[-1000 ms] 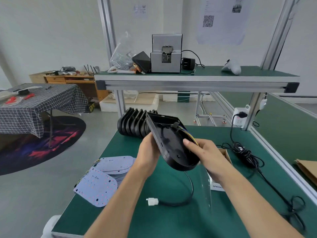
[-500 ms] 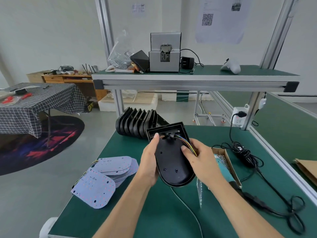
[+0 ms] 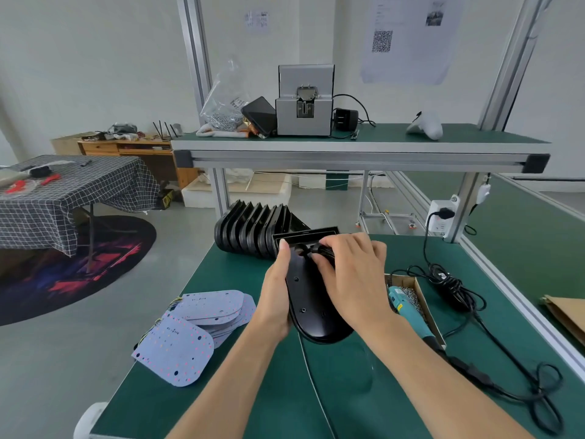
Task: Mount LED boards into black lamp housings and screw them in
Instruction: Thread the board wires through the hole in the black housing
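Observation:
A black lamp housing (image 3: 308, 304) lies open side up on the green bench, rounded end toward me. My left hand (image 3: 277, 294) grips its left edge, thumb on the rim. My right hand (image 3: 354, 280) covers its right half, with the fingers pinching the black wires at the housing's square end. A pile of pale LED boards (image 3: 202, 324) sits to the left. A row of black housings (image 3: 253, 229) stands on edge behind.
A teal electric screwdriver (image 3: 408, 312) lies across a cardboard box of screws (image 3: 411, 288) on the right, its black cable (image 3: 512, 369) looping toward the wall socket (image 3: 441, 215). A thin wire (image 3: 313, 375) trails from the housing toward me. A screw feeder (image 3: 305, 101) stands on the upper shelf.
The housing has come down from a raised tilt to lie flat on the bench. My right hand slid from its side to the wires at the far end.

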Demonstrator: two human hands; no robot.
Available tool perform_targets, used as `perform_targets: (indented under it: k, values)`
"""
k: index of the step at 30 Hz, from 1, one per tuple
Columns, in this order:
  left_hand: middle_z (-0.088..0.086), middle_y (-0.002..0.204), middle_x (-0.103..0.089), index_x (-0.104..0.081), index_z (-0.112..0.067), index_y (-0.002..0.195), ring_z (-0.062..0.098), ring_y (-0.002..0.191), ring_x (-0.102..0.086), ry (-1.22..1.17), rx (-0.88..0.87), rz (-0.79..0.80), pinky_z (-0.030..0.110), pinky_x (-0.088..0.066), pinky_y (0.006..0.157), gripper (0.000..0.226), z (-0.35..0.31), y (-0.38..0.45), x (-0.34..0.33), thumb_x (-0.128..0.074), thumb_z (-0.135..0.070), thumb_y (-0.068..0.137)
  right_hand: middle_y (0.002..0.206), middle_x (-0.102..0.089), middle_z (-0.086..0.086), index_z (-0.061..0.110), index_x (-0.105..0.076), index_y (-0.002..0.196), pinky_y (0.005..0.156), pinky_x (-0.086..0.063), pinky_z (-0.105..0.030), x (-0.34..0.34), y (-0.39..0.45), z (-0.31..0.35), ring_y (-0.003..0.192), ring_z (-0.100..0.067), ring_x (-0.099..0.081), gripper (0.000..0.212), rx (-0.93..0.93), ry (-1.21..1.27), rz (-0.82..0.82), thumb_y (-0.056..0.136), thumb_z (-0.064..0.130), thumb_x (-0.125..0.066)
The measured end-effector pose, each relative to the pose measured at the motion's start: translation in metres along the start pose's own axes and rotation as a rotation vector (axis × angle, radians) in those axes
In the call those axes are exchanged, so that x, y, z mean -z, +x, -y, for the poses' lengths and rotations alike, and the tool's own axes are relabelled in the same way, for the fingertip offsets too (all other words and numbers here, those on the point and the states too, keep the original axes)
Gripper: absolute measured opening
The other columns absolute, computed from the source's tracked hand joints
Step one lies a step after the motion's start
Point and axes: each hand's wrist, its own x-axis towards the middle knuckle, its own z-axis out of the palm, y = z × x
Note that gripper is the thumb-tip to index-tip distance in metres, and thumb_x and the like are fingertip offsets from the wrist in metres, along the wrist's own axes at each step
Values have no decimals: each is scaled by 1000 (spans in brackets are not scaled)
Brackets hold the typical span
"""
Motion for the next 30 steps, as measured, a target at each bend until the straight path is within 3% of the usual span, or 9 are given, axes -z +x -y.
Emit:
perform_targets:
  k: [2, 5, 8, 13, 16, 20, 24, 28, 30]
  values:
    - [17, 133, -70, -71, -12, 129, 33, 127, -65, 33, -33, -5, 53, -43, 116, 84, -1, -1, -1, -65, -78, 77, 101, -72, 0, 13, -65, 117, 87, -40, -41, 1, 0, 4, 95, -27, -62, 23, -5, 57, 58, 100, 28, -67]
    - [13, 127, -73, -73, -15, 125, 29, 123, -68, 100, -106, -48, 54, -42, 117, 71, 1, 0, -1, -63, -73, 85, 99, -72, 0, 16, -64, 123, 84, -46, -42, 4, 0, 10, 91, -25, -62, 23, -80, 172, 90, 103, 26, -61]
    - [11, 128, -73, -74, -17, 124, 28, 124, -67, 144, -160, -48, 54, -42, 116, 70, 1, -4, -3, -63, -75, 86, 102, -74, 3, 18, -69, 120, 80, -52, -42, 7, -1, 14, 92, -24, -63, 23, -108, 230, 67, 98, 25, -69]
    - [4, 127, -74, -75, -27, 119, 20, 125, -67, 238, -245, -14, 44, -45, 111, 63, 0, -10, -11, -63, -78, 84, 95, -73, 2, 18, -77, 111, 80, -51, -42, 7, 4, 15, 88, -24, -63, 18, -100, 219, 101, 96, 27, -73]
    - [1, 127, -74, -74, -29, 120, 16, 125, -67, 250, -262, 0, 38, -47, 106, 63, 1, -11, -12, -61, -79, 85, 93, -70, 2, 21, -74, 112, 77, -52, -43, 6, 6, 18, 88, -24, -63, 18, -88, 210, 101, 101, 34, -66]
    - [2, 121, -76, -72, -26, 118, 18, 120, -68, 315, -273, -13, 41, -50, 107, 60, 1, -13, -11, -54, -76, 90, 100, -63, -2, 19, -60, 115, 66, -49, -40, 3, 0, 25, 85, -28, -61, 25, -105, 107, 101, 107, 40, -51]
    - [-1, 118, -77, -73, -24, 118, 12, 117, -70, 297, -264, -60, 37, -50, 105, 69, 1, -15, -8, -55, -82, 84, 99, -69, 6, 26, -50, 117, 68, -46, -36, 2, -3, 24, 85, -21, -65, 16, -214, 276, 106, 107, 39, -49]
    - [-4, 124, -75, -72, -28, 123, 12, 122, -68, 282, -264, -53, 41, -46, 110, 74, 0, -18, -8, -56, -86, 81, 105, -73, 13, 25, -64, 116, 83, -51, -24, 3, -2, 19, 95, -7, -66, 14, -175, 412, 60, 103, 26, -62]
    - [-3, 124, -75, -73, -28, 123, 13, 122, -67, 290, -282, -51, 42, -46, 111, 71, -1, -18, -9, -56, -85, 83, 104, -73, 13, 24, -68, 113, 83, -53, -27, 2, -3, 20, 94, -7, -67, 13, -156, 435, 65, 101, 24, -65]
